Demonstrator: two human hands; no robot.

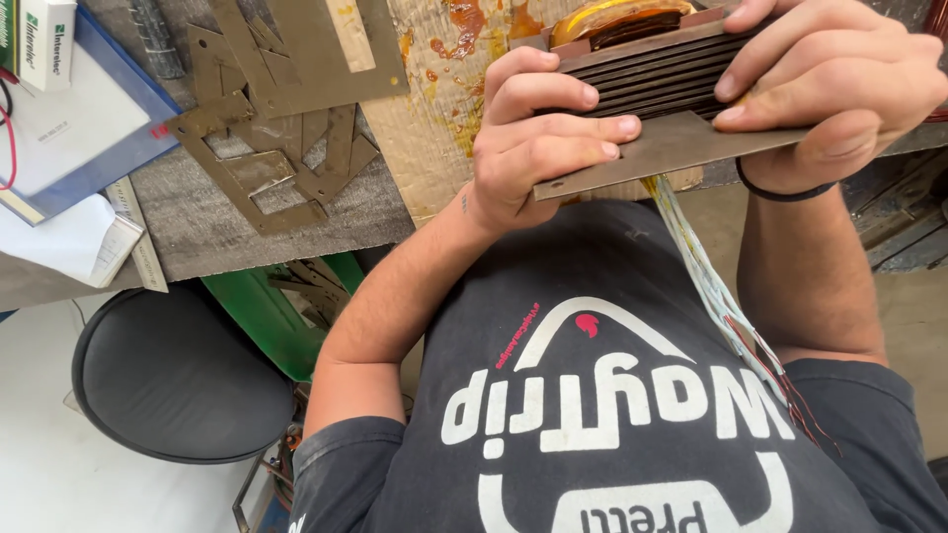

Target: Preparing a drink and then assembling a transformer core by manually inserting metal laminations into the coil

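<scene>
Both my hands are on a stack of thin metal plates (657, 94), held up over the bench edge, above my chest. Left hand (538, 138): fingers curled tight round the stack's near-left end, thumb under the lowest plate, fingertips pressed on the plate edges. Right hand (839, 94): fingers wrapped over the right end, tips bearing on the same edges, thumb hidden behind; black band (780, 192) at wrist. Lowest plate sticks out further than the rest, tilted down to the left. On top of the stack sits a coil wrapped in yellow tape (617, 20), partly out of frame. Bundle of thin wires (716, 286) hangs from below the stack, trailing down across my dark T-shirt (632, 395). Bench (188, 222): loose cut metal plates (276, 128) lie in a heap at left, well apart from my hands; stained cardboard sheet (425, 138) just beside left hand. Blue-edged folder w/ papers (74, 128) at far left. Black round stool seat (178, 370) below bench.
</scene>
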